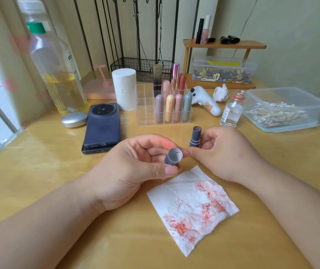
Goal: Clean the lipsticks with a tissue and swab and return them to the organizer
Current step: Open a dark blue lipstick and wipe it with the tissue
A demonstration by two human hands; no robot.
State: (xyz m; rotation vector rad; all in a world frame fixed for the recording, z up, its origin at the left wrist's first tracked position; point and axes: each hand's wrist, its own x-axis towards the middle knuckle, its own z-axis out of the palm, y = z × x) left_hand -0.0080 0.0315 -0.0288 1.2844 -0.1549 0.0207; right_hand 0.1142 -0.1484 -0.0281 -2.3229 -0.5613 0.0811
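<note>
Both hands [132, 167] grip lipstick [195, 137] parts.

White tissue [192, 208] smeared red; slate-blue lipstick [195, 136] and cap [172, 156].

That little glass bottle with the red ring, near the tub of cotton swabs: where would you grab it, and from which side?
Grip the small glass bottle around its straight clear body, below the red-ringed neck, coming from the front, the side nearest the right hand. It stands upright with bare table before it; the swab tub crowds its right and a white gadget lies to its left. The neck looks narrow and open, so I would probably avoid it.
</note>
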